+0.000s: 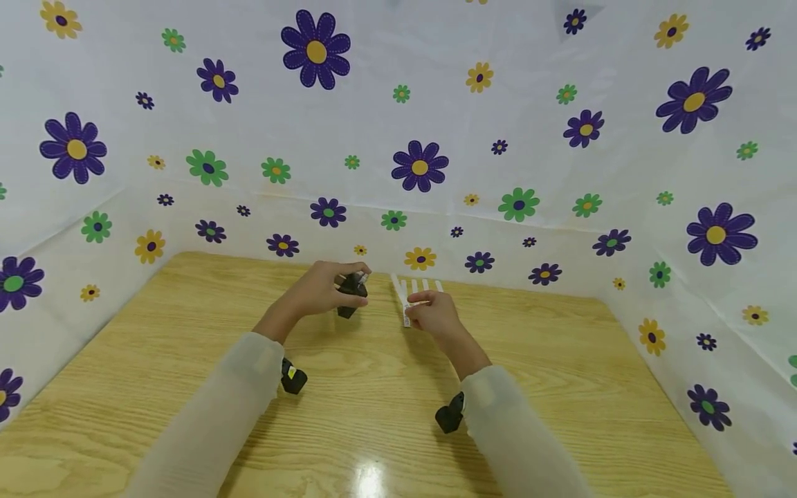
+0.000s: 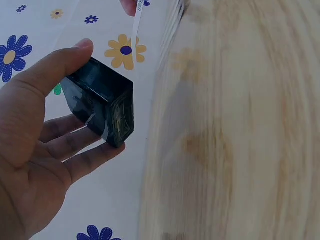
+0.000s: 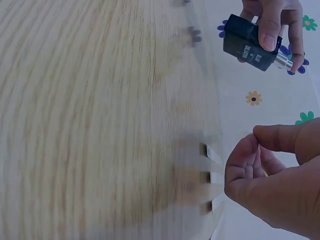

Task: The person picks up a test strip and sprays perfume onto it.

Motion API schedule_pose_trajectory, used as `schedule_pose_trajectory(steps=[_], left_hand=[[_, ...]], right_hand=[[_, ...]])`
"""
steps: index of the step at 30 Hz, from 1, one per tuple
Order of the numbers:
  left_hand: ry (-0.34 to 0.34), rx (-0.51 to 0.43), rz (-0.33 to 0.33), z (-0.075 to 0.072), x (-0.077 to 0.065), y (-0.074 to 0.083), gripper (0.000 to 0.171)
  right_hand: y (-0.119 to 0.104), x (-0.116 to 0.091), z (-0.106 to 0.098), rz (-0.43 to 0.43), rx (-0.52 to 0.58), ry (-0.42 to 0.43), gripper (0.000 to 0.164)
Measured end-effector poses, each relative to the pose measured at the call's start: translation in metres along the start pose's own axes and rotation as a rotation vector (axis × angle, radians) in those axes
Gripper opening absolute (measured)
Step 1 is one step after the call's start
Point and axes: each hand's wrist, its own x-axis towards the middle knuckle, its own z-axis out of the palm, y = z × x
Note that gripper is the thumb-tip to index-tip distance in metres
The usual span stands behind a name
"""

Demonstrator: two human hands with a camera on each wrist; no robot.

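Note:
My left hand holds a dark glass perfume bottle above the back of the table, thumb on one side and fingers on the other. White lettering marks the bottle's face, and its silver spray nozzle shows in the right wrist view with a fingertip beside it. To the right, my right hand pinches a narrow white paper strip between thumb and fingertips. Printing shows on this strip in the left wrist view. Bottle and strip are apart.
Several more white paper strips are lined up at the table's back edge, just beyond my right hand. The wooden table meets a white flower-printed sheet at the back and sides. Black wrist cameras hang below both sleeves.

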Motion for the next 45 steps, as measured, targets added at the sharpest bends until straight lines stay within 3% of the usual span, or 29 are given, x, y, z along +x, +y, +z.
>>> schedule_pose_trajectory(steps=[6, 13, 18, 25, 34, 45], left_hand=[[-0.001, -0.021, -0.012, -0.001, -0.002, -0.008, 0.057], [0.023, -0.152, -0.007, -0.001, -0.003, -0.016, 0.056], [0.040, -0.202, 0.011, 0.001, -0.004, -0.022, 0.057], [0.063, -0.161, -0.010, 0.003, -0.005, -0.026, 0.055], [0.034, -0.257, 0.003, 0.008, -0.007, -0.033, 0.054], [0.038, -0.315, -0.061, 0.010, -0.011, -0.036, 0.059]], right_hand=[[0.003, 0.006, 0.013, 0.018, 0.044, 0.019, 0.030], [0.007, 0.013, 0.026, 0.065, 0.029, 0.100, 0.026], [0.005, 0.012, 0.032, 0.085, 0.033, 0.110, 0.025], [0.002, 0.008, 0.034, 0.129, 0.021, 0.137, 0.026], [0.001, 0.005, 0.034, 0.168, 0.001, 0.146, 0.020], [0.001, 0.002, 0.029, 0.184, 0.024, 0.114, 0.018]])
